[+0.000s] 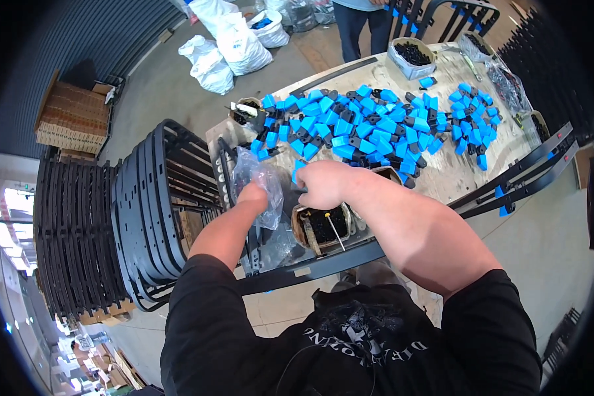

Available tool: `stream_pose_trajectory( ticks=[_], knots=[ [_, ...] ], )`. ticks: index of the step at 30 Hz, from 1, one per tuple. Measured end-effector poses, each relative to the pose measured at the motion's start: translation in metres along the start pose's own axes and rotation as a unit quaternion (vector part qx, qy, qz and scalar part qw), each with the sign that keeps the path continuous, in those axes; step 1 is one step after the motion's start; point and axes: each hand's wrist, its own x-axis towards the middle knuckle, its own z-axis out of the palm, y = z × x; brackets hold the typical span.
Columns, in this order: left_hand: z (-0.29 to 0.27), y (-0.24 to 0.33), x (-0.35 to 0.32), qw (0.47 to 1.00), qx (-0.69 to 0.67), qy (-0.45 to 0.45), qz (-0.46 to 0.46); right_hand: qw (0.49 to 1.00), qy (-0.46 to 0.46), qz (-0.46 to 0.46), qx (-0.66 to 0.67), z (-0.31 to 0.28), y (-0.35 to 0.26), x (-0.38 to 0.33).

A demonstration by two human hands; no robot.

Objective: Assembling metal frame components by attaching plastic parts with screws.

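Note:
My left hand is at a crumpled clear plastic bag on the left of the table; the film partly covers its fingers, which look closed on the bag. To its right, my right hand pinches a blue-and-black plastic piece between thumb and fingers. Just beyond spreads a large heap of similar blue-and-black pieces. Below my right hand stands an open container of small black parts, with a yellow-handled screwdriver lying across it.
Black metal frames stand stacked at the left. A black frame bar runs along the table's near edge. Tubs of black parts sit at the far side. Another person stands beyond the table, near white sacks.

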Motion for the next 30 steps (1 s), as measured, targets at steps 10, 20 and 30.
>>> stream_pose_trajectory(
  ticks=[10,20,30],
  knots=[
    [0.007,0.007,0.014,0.998,-0.035,0.046,-0.038,0.998,-0.054,0.011,-0.01,0.003,0.005,0.008],
    [-0.069,-0.024,-0.056,0.982,0.028,0.033,0.183,0.996,-0.083,0.009,-0.036,0.004,0.0,0.017],
    [-0.13,0.063,-0.298,0.855,-0.245,0.255,0.379,0.998,-0.032,0.018,-0.041,0.001,0.007,0.01]
  ],
)
